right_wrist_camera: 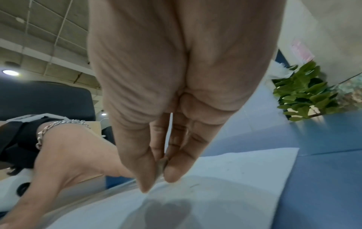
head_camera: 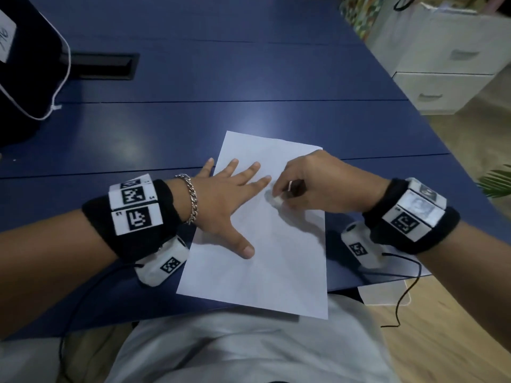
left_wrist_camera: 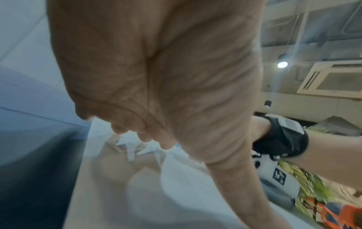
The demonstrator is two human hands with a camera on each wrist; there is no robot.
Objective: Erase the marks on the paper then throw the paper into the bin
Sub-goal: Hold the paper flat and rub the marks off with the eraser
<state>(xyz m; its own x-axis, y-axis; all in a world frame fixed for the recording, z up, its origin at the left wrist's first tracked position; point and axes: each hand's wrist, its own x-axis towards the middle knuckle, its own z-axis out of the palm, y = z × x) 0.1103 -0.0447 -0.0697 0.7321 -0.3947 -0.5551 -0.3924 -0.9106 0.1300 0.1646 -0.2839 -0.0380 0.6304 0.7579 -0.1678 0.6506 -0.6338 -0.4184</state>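
Observation:
A white sheet of paper point(head_camera: 265, 244) lies on the blue table point(head_camera: 193, 120), its near edge over the table's front edge. My left hand point(head_camera: 235, 194) lies flat on the sheet's left half with the fingers spread, pressing it down. My right hand point(head_camera: 279, 196) pinches a small white eraser point(head_camera: 276, 200) and holds it against the paper just right of the left fingertips. In the right wrist view the eraser point(right_wrist_camera: 161, 166) shows only as a sliver between thumb and fingers above the paper point(right_wrist_camera: 225, 178). Faint grey marks lie around the eraser. The left wrist view shows mostly my palm point(left_wrist_camera: 156, 77).
A dark bag point(head_camera: 25, 78) with a white cord sits at the table's far left, beside a black cable slot point(head_camera: 105, 66). White drawers point(head_camera: 442, 87) stand past the table's right edge. A green plant point(right_wrist_camera: 305, 91) is at the right. No bin is in view.

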